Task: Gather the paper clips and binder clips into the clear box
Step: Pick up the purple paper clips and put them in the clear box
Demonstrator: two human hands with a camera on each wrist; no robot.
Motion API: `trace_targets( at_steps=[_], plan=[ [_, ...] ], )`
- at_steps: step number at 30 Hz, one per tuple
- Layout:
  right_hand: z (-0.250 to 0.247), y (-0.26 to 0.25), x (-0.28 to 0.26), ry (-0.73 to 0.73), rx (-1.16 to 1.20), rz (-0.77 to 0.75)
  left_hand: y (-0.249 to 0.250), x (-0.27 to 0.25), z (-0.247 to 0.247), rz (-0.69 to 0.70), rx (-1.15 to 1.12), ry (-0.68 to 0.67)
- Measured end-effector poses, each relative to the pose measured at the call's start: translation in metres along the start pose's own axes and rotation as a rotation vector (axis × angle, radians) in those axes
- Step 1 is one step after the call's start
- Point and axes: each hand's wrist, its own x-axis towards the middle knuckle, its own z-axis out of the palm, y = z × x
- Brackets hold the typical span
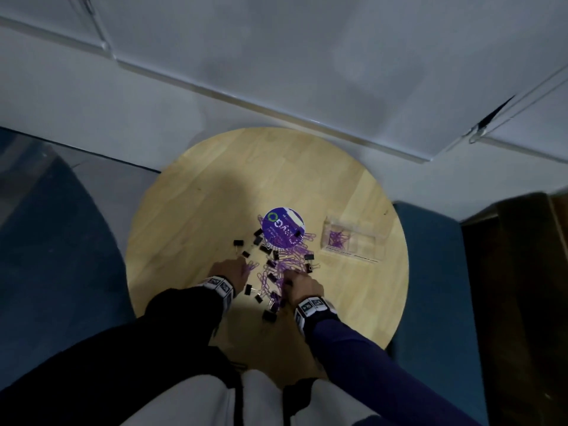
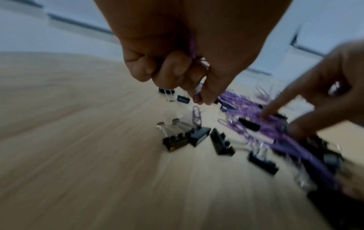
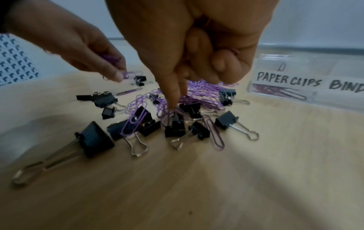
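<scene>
Purple paper clips (image 1: 292, 259) and black binder clips (image 1: 269, 315) lie mixed in a heap on a round wooden table (image 1: 215, 195). The clear box (image 1: 365, 241), labelled PAPER CLIPS (image 3: 287, 78), stands to the right of the heap and holds a few purple clips (image 1: 336, 238). My left hand (image 2: 201, 96) hovers at the heap's left edge. It pinches one purple clip, with more bunched in its curled palm. My right hand (image 3: 175, 105) reaches down into the heap and pinches purple clips between thumb and forefinger, among binder clips (image 3: 96, 138); its other fingers are curled.
A round purple printed lid (image 1: 282, 227) lies at the far side of the heap. Blue upholstery (image 1: 55, 241) flanks the table on both sides, and a dark brown cabinet (image 1: 522, 287) stands at the right. A white wall lies behind the table.
</scene>
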Motion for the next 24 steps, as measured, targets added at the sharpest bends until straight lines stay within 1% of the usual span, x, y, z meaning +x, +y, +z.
trace_targets(
  at_steps=[4,7,10,12,16,19,20,22,24],
  plan=[
    [0.001,-0.009,0.003,0.006,-0.048,-0.023,-0.003,-0.005,-0.011,-0.032,-0.225,0.017],
    [0.001,-0.009,0.005,0.013,0.003,-0.011,-0.001,-0.006,-0.017,-0.089,-0.336,-0.015],
    [-0.003,-0.002,0.002,0.089,0.189,0.006,0.001,-0.006,-0.021,-0.178,-0.488,-0.081],
    [-0.005,0.007,0.0,0.112,0.354,0.046,0.0,-0.005,-0.022,-0.199,-0.607,-0.099],
    [-0.008,0.027,-0.001,0.083,0.849,0.15,0.007,-0.004,-0.023,-0.163,-0.764,-0.111],
    [-0.018,0.042,-0.007,0.125,1.086,0.16,0.02,-0.003,-0.029,-0.121,-0.824,-0.133],
    [-0.024,0.045,-0.01,0.141,1.135,0.156,0.025,-0.002,-0.031,-0.11,-0.85,-0.146],
    [-0.039,0.052,-0.013,0.179,1.157,0.158,0.036,-0.002,-0.041,-0.091,-0.915,-0.174],
    [-0.053,0.06,-0.015,0.18,1.212,0.213,0.046,-0.001,-0.049,-0.057,-0.91,-0.188]
  ],
)
